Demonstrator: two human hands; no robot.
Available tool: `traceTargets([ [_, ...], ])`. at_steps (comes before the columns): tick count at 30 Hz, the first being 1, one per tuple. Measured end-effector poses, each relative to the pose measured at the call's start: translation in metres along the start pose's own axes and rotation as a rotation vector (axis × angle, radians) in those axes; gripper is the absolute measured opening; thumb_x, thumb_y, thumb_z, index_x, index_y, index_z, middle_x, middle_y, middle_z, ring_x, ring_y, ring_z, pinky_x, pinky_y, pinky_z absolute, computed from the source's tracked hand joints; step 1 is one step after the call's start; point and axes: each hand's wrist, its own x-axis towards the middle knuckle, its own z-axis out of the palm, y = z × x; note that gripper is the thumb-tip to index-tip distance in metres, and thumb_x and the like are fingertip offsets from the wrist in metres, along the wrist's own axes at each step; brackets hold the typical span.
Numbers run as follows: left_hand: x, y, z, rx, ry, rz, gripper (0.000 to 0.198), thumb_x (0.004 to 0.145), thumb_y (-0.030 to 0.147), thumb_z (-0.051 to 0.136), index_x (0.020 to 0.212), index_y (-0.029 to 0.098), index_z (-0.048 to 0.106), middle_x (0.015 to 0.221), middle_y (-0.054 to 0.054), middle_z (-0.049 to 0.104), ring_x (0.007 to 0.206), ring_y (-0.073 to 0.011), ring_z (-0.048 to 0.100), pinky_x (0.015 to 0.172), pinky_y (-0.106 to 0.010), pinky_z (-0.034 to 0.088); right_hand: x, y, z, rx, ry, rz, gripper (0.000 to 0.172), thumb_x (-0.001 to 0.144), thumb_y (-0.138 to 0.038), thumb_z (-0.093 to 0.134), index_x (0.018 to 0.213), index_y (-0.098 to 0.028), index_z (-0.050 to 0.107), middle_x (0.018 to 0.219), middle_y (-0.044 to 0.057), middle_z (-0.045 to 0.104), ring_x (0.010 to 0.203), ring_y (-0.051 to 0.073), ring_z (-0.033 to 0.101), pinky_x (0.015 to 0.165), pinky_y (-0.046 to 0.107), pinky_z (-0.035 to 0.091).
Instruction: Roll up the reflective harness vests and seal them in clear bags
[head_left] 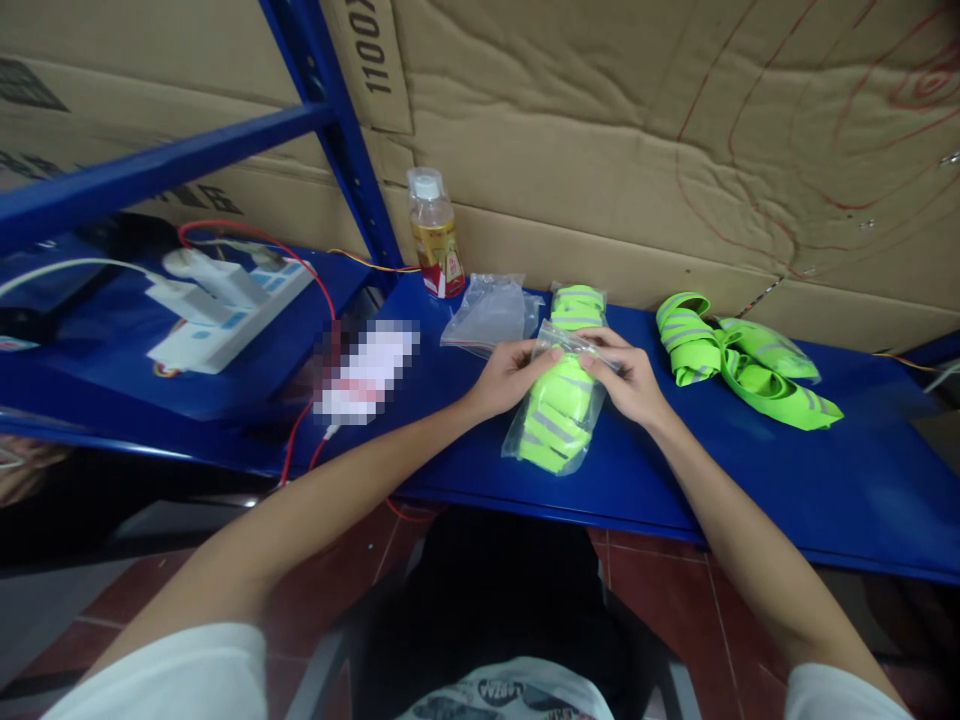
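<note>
A clear zip bag with a folded neon-yellow reflective strap inside lies at the front of the blue shelf. My left hand pinches the bag's top edge from the left, thumb on the plastic. From the right, my right hand grips the same edge, its thumb close to the other one. Just behind the hands sits another bagged neon-yellow bundle, partly covered by the held bag. To the left of it lies a stack of clear plastic bags with nothing visible in them.
Loose neon-yellow reflective straps lie to the right on the blue shelf. A drink bottle stands at the back. On the left are a blurred-out phone-like object with a red cable and a white power strip. Cardboard lines the back.
</note>
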Motion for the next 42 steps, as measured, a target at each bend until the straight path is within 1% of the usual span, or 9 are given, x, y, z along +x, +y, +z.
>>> traceTargets([
  [6,0.000,-0.002,0.004,-0.035,0.005,-0.062,0.049,0.089,0.064,0.077,0.084,0.015,0.077,0.071,0.001,0.065,0.063,-0.0092,0.051,0.059,-0.024,0.037,0.002,0.005,-0.001,0.046,-0.020,0.082,0.049,0.096,-0.062,0.073,0.069,-0.022,0.077,0.114,0.009,0.075,0.107,0.027,0.071,0.097,0.043,0.052],
  [12,0.002,0.001,0.006,-0.158,0.045,-0.167,0.051,0.080,0.067,0.085,0.088,0.016,0.080,0.078,-0.001,0.073,0.066,-0.0102,0.059,0.062,-0.024,0.044,0.003,0.002,-0.001,0.081,-0.065,0.144,0.051,0.098,-0.068,0.068,0.078,-0.024,0.083,0.121,0.009,0.076,0.117,0.028,0.070,0.106,0.042,0.051],
  [14,0.004,0.002,0.004,-0.179,0.058,-0.200,0.048,0.079,0.063,0.088,0.089,0.017,0.081,0.082,-0.002,0.076,0.069,-0.0114,0.063,0.064,-0.025,0.047,0.003,0.001,-0.001,0.083,-0.016,0.133,0.047,0.098,-0.066,0.069,0.082,-0.025,0.085,0.122,0.009,0.077,0.119,0.027,0.070,0.108,0.042,0.052],
  [18,0.006,0.001,0.001,-0.186,0.067,-0.197,0.044,0.078,0.059,0.090,0.094,0.018,0.084,0.090,-0.004,0.080,0.076,-0.0143,0.069,0.071,-0.027,0.053,0.003,0.001,-0.002,0.045,0.157,0.030,0.025,0.092,-0.055,0.082,0.099,-0.031,0.087,0.119,0.007,0.076,0.118,0.025,0.071,0.104,0.042,0.055],
  [20,0.006,0.000,0.001,-0.162,0.074,-0.172,0.044,0.080,0.059,0.088,0.094,0.018,0.084,0.090,-0.004,0.081,0.076,-0.0145,0.069,0.070,-0.027,0.052,0.003,0.001,-0.001,0.046,0.123,0.033,0.026,0.093,-0.055,0.081,0.093,-0.030,0.087,0.116,0.008,0.077,0.114,0.025,0.072,0.100,0.042,0.056],
  [25,0.006,0.000,0.001,-0.116,0.092,-0.171,0.040,0.083,0.057,0.085,0.092,0.019,0.084,0.085,-0.003,0.080,0.073,-0.0130,0.067,0.066,-0.026,0.049,0.004,0.002,0.002,0.052,0.006,0.124,0.053,0.097,-0.068,0.070,0.070,-0.023,0.078,0.108,0.009,0.079,0.106,0.026,0.074,0.095,0.041,0.056],
  [33,0.005,0.002,0.001,-0.250,0.066,-0.379,0.042,0.073,0.056,0.093,0.090,0.019,0.084,0.085,-0.004,0.080,0.070,-0.0133,0.068,0.066,-0.027,0.052,0.003,0.006,0.005,0.041,-0.069,0.143,0.045,0.096,-0.064,0.073,0.078,-0.025,0.085,0.112,0.009,0.078,0.106,0.024,0.073,0.095,0.040,0.056],
  [39,0.009,-0.004,-0.003,-0.137,0.029,-0.282,0.031,0.080,0.047,0.088,0.090,0.018,0.085,0.083,-0.004,0.081,0.068,-0.0122,0.067,0.064,-0.025,0.051,0.004,0.004,0.008,0.080,0.256,0.222,0.031,0.072,-0.056,0.096,0.073,-0.026,0.085,0.094,0.006,0.080,0.090,0.022,0.073,0.085,0.039,0.059],
  [42,0.009,-0.006,-0.005,-0.125,-0.027,-0.275,0.026,0.082,0.041,0.084,0.095,0.018,0.086,0.087,-0.004,0.082,0.070,-0.0128,0.069,0.066,-0.025,0.051,0.003,0.004,0.010,0.170,0.257,0.379,0.035,0.063,-0.053,0.100,0.072,-0.023,0.085,0.083,0.005,0.079,0.074,0.019,0.068,0.070,0.034,0.057],
])
